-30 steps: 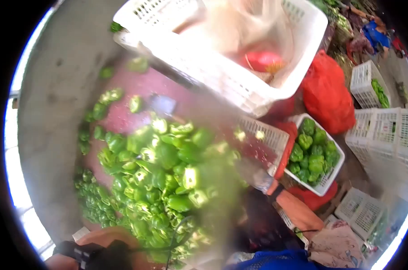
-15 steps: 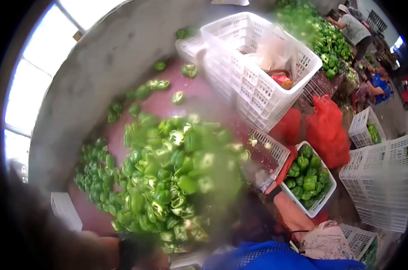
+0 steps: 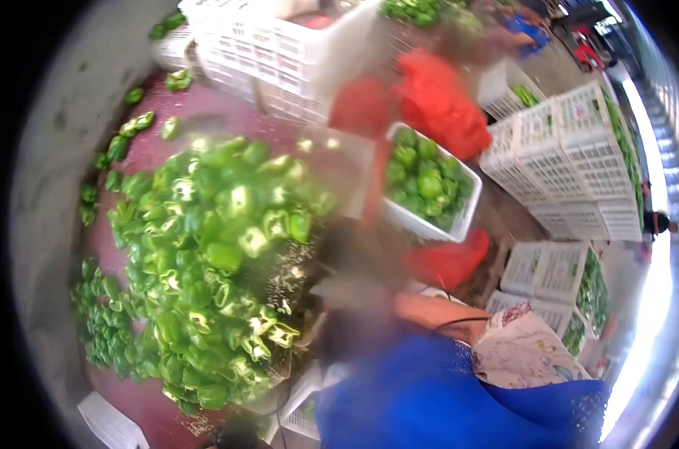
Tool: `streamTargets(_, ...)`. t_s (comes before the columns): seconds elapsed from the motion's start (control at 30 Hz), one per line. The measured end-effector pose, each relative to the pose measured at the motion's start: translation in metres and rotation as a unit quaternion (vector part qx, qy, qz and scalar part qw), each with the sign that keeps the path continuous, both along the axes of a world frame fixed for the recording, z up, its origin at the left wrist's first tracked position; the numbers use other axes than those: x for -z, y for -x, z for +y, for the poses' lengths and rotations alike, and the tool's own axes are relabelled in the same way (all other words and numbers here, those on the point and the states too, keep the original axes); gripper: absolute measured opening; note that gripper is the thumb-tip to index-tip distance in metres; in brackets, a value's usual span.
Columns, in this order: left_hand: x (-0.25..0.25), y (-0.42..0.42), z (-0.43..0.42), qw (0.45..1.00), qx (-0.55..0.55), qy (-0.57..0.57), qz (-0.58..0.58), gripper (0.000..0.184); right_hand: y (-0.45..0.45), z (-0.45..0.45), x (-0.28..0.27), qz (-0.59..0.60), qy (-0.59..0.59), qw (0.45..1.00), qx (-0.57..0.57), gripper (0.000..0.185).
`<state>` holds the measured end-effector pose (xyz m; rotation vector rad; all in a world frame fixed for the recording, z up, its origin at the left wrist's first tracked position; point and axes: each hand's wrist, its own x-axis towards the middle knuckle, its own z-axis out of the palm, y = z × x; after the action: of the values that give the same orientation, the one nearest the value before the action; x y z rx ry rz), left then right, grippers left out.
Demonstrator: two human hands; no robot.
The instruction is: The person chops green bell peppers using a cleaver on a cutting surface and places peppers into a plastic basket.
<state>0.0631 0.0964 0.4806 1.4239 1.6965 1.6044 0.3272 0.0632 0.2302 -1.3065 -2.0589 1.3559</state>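
A large heap of cut green bell peppers (image 3: 197, 277) covers the dark red tabletop (image 3: 205, 116) in front of me. My right hand (image 3: 354, 292) is a pale blur at the heap's right edge, on the near side of a white crate of whole green peppers (image 3: 428, 179). Its fingers are smeared, and whether it holds anything does not show. A dark shape by the bottom edge, below the heap, may be my left wrist; the fingers on that side cannot be made out. Scattered pale seeds (image 3: 285, 277) lie beside the cut peppers.
White stacked crates (image 3: 279, 56) stand at the table's far edge. Beyond the pepper crate lies a red mesh sack (image 3: 440, 105). More crate stacks (image 3: 564, 142) are at the right. A grey wall (image 3: 44, 187) borders the left. Another person in blue (image 3: 528, 34) is far off.
My view has swung right and down, so the scene has shifted left. My right hand has drawn back from beside the pepper crate toward the heap. My left forearm has mostly left view.
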Motion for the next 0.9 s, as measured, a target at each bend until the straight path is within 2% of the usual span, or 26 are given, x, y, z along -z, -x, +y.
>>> streamTargets(0.03, 0.004, -0.006, 0.002, 1.0, 0.004, 0.002, -0.003, 0.024, -0.001, 0.0, -0.004, 0.024, 0.066, 0.998, -0.001, 0.03)
streamTargets(0.1, 0.004, -0.012, -0.003, 1.0, 0.0, 0.01, -0.004, 0.025, -0.001, 0.008, -0.025, 0.048, 0.061, 0.997, -0.018, 0.033)
streamTargets(0.2, 0.01, -0.042, 0.006, 0.999, 0.015, 0.029, -0.006, 0.026, -0.025, 0.031, -0.089, 0.031, -0.127, 0.991, -0.019, 0.029)
streamTargets(0.33, 0.022, -0.081, 0.019, 0.997, 0.068, 0.031, -0.035, 0.027, -0.077, 0.052, -0.149, 0.029, -0.198, 0.98, 0.025, 0.028)
streamTargets(0.43, 0.056, -0.095, 0.015, 0.942, 0.266, 0.048, 0.197, 0.02, -0.102, 0.047, -0.172, 0.033, -0.213, 0.974, 0.076, 0.028)
streamTargets(0.47, 0.076, -0.121, 0.016, 0.962, 0.217, 0.113, 0.122, 0.021, -0.122, 0.057, -0.178, 0.022, -0.227, 0.971, 0.075, 0.028)
streamTargets(0.53, 0.054, -0.139, 0.016, 0.951, 0.203, 0.235, -0.014, 0.019, -0.136, 0.047, -0.186, 0.018, -0.234, 0.969, 0.083, 0.029)
streamTargets(0.57, 0.054, -0.15, 0.009, 0.944, 0.214, 0.234, -0.088, 0.018, -0.153, 0.042, -0.191, 0.013, -0.232, 0.969, 0.082, 0.029)
streamTargets(0.63, 0.054, -0.166, 0.002, 0.939, 0.304, 0.163, 0.004, 0.022, -0.176, 0.03, -0.202, 0.003, -0.242, 0.967, 0.079, 0.029)
streamTargets(0.7, 0.041, -0.138, 0.012, 0.907, 0.349, 0.235, -0.001, 0.024, -0.153, 0.004, -0.196, 0.023, -0.246, 0.957, 0.15, 0.029)
streamTargets(0.73, 0.053, -0.134, 0.01, 0.908, 0.354, 0.216, 0.052, 0.023, -0.158, -0.005, -0.199, 0.017, -0.246, 0.954, 0.171, 0.029)
streamTargets(0.8, 0.073, -0.148, -0.003, 0.915, 0.332, 0.228, 0.03, 0.023, -0.187, -0.019, -0.206, -0.001, -0.244, 0.948, 0.206, 0.03)
streamTargets(0.9, 0.074, -0.175, -0.009, 0.89, 0.358, 0.278, -0.055, 0.024, -0.213, -0.037, -0.195, -0.022, -0.192, 0.939, 0.286, 0.03)
